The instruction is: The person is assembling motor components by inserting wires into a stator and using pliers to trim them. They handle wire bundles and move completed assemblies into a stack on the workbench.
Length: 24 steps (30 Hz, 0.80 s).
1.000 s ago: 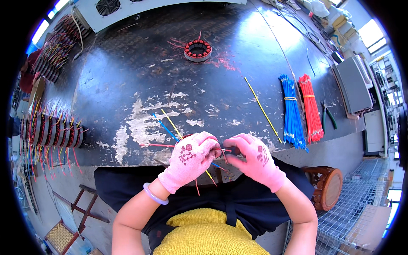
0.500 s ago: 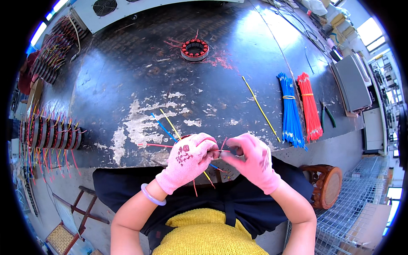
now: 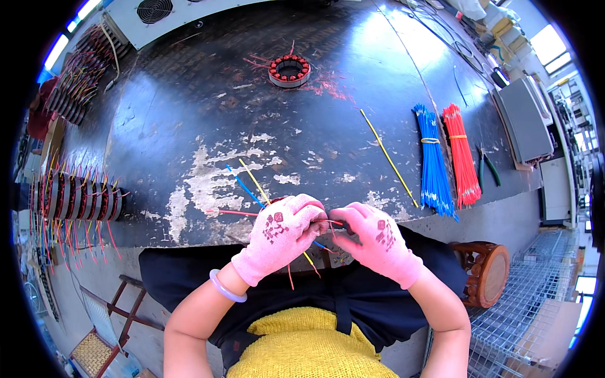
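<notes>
Two pink-gloved hands come close together at the near edge of a scuffed dark bench [image 3: 302,138] in the head view, a thin red wire [image 3: 329,221] bridging the narrow gap between them. The left hand [image 3: 277,233] is curled over a mostly hidden red-wound part [image 3: 278,200] and pinches the wire between thumb and forefinger; the right hand [image 3: 372,239] has its fingertips at the wire's free end, though whether they grip it cannot be told. Doing this well likely means keeping the left pinch firm and close to the joint, turning the strands with small, even finger motions, and holding the other leads clear. Beyond the left hand, three leads fan out: one red lead [image 3: 234,213], one blue lead [image 3: 244,187] and one yellow lead [image 3: 253,179]. Elsewhere on the bench are one wound ring [image 3: 288,84], one loose yellow wire [image 3: 389,157], one blue bundle [image 3: 432,164], one red bundle [image 3: 463,164] and one pair of green-handled pliers [image 3: 491,171]. The row of wound rings [image 3: 79,196] at left overlaps too much for a sure count.
</notes>
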Motion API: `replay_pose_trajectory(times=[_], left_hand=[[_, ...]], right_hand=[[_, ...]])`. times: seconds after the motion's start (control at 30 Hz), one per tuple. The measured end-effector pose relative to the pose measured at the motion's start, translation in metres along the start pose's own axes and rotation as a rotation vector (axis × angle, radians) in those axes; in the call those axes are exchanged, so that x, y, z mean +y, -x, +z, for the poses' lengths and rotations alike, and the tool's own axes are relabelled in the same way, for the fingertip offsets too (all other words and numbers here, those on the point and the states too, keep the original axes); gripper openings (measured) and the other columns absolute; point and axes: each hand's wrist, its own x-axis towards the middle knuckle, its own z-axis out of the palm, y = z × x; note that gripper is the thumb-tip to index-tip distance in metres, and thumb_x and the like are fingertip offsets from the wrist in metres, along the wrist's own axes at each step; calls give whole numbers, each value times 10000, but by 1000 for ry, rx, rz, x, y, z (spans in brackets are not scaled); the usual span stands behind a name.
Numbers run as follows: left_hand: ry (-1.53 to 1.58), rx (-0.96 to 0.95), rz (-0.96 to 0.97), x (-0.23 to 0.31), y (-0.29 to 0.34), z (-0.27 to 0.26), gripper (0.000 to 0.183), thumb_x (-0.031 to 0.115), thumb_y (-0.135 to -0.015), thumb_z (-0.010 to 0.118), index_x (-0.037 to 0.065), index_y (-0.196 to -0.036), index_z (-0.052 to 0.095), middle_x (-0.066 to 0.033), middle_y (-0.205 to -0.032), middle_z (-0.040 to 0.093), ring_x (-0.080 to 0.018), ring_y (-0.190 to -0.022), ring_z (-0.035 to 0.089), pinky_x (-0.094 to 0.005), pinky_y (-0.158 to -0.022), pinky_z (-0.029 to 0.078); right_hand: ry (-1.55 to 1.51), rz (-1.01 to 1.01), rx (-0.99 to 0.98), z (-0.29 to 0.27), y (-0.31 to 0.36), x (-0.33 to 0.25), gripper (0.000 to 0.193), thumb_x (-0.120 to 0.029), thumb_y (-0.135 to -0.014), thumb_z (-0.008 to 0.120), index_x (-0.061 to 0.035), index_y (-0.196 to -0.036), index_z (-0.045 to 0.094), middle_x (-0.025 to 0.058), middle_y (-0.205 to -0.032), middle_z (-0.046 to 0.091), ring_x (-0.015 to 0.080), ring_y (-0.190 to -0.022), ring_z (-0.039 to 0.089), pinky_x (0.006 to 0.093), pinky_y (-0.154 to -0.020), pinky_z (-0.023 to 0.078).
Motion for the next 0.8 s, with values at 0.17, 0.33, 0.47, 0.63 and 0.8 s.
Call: replay_pose_trajectory(times=[0.17, 0.33, 0.47, 0.63, 0.8], left_hand=[[-19, -11, 40, 1, -1, -1, 196, 5, -786, 741, 82, -946, 659, -56, -990, 679, -286, -844, 676, -395, -744, 551], [-17, -20, 31, 1, 1, -2, 197, 14, -778, 752, 84, -937, 659, -55, -984, 681, -280, -842, 677, -393, -744, 550], [1, -9, 5, 2, 0, -2, 190, 9, -781, 748, 84, -930, 658, -58, -983, 681, -282, -843, 677, -396, -747, 550], [-13, -26, 23, 2, -1, -1, 197, 7, -788, 741, 83, -947, 654, -54, -980, 678, -287, -844, 675, -396, -750, 546], [3, -42, 37, -1, 1, -3, 210, 3, -782, 738, 90, -952, 651, -51, -982, 674, -274, -827, 676, -389, -755, 540]], right_hand=[[-248, 273, -184, 2, -4, 7, 116, -154, -925, 681, -70, -1004, 686, 63, -856, 688, 227, -768, 678, 339, -709, 531], [-459, 535, -245, -7, -15, 7, 198, -217, -917, 739, -28, -932, 682, 15, -752, 659, 67, -714, 633, 273, -646, 511], [319, -185, 278, 4, 7, 5, 333, -212, -780, 855, -67, -1021, 676, 68, -853, 676, 214, -718, 682, 333, -660, 543], [-445, 411, -187, 12, 6, 10, 180, -214, -982, 653, -39, -1025, 669, 25, -856, 663, 119, -739, 605, 327, -673, 505], [-774, 648, -333, 2, 6, 11, 256, -268, -1045, 550, -39, -1033, 662, 5, -856, 654, 83, -774, 597, 278, -696, 487]])
